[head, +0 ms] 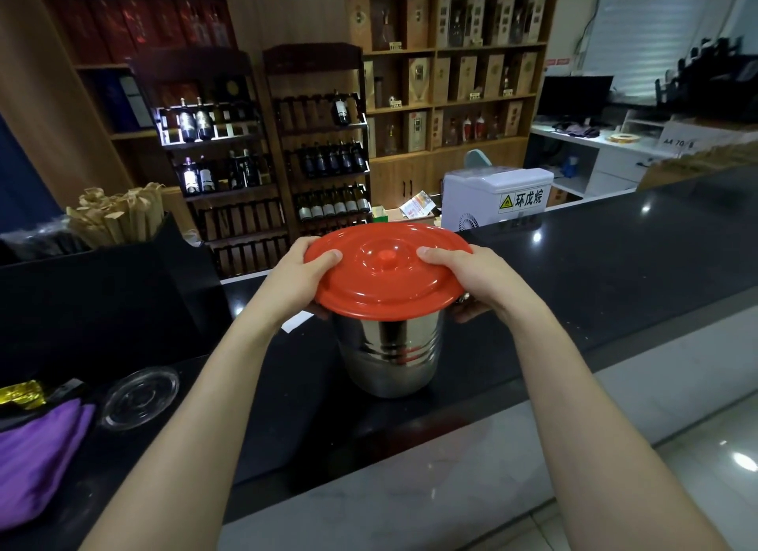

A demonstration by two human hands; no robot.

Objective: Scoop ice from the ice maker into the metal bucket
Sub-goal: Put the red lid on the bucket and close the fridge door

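1. Both of the person's bare arms reach out over the black table (615, 263), and the hands meet at a red lid (385, 275).
2. The left hand (299, 280) grips the lid's left edge, with the thumb pressed flat on top and the fingers curled under the rim.
3. The right hand (463, 280) does the same on the opposite edge: the thumb lies on top near the raised middle, and the fingertips show below the rim.
4. The lid is round, with a small knob in the centre. Its far edge is higher than its near edge, so it tilts toward the person.
5. The metal bucket (389, 353) stands upright on the table directly under the lid. It is shiny, and its side reflects the red of the lid.
6. The lid's near edge hides the bucket's mouth, so I cannot tell whether the lid rests on the rim or is held just off it.
7. A white slip of paper (295, 323) lies on the table just below the left wrist.
8. A clear glass dish (141, 399) sits toward the left end of the table, with purple cloth (37, 456) beside it.
9. A white appliance (496, 193) with a yellow warning sticker and a round vent stands beyond the table's far edge.
10. Farther back are wine racks (213, 148) holding dark bottles and wooden shelves (451, 58) of boxed bottles.
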